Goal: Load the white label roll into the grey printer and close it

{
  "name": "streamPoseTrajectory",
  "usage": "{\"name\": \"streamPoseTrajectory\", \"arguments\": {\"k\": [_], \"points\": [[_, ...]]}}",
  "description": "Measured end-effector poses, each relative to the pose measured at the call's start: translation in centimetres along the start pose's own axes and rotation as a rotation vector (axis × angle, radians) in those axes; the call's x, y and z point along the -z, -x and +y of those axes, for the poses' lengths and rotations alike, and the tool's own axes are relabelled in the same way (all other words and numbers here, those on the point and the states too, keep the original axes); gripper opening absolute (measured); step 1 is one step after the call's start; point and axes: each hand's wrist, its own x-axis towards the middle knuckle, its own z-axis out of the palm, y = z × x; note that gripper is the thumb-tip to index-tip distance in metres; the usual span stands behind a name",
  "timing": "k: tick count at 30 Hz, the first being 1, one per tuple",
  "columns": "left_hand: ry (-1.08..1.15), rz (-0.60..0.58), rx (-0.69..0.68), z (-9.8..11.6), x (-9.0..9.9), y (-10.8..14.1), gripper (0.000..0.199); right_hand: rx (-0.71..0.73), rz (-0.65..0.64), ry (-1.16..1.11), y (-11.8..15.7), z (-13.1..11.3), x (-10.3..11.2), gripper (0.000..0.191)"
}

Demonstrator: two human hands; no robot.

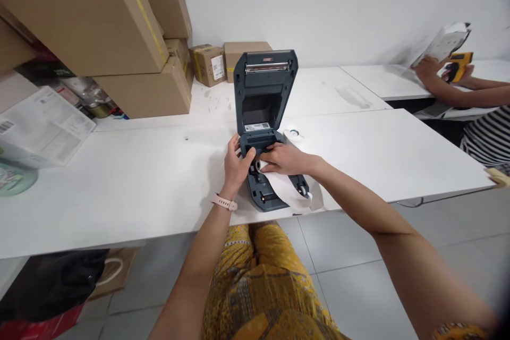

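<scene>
A dark grey label printer stands on the white table, its lid swung up and its inside exposed. My right hand reaches into the body with fingers closed around a white paper roll. From that roll a loose strip of paper runs forward over the printer's front right corner. My left hand grips the printer's left side, fingers along the outside and thumb over the inner edge near the roll's end. Just right of the hinge, partly behind the printer, lies a white ring-shaped roll.
Cardboard boxes are stacked at the back left, with smaller boxes by the wall. A white carton sits at far left. At the right, another person's hands hold a package and a yellow handheld device.
</scene>
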Motion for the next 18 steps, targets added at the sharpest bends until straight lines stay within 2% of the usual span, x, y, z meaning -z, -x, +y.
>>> {"name": "streamPoseTrajectory", "arguments": {"k": [3,9,18], "points": [[0.062,-0.058,0.027,-0.48,-0.17,-0.31,0.070,0.051,-0.040,0.056,-0.06,-0.23,0.05,0.040],[0.077,-0.105,0.087,-0.43,-0.14,-0.42,0.082,0.011,-0.061,0.077,-0.39,-0.66,0.44,0.033],[0.133,-0.164,0.097,-0.40,-0.25,-0.12,0.095,0.008,0.032,0.160,-0.41,-0.53,0.08,0.024]]}}
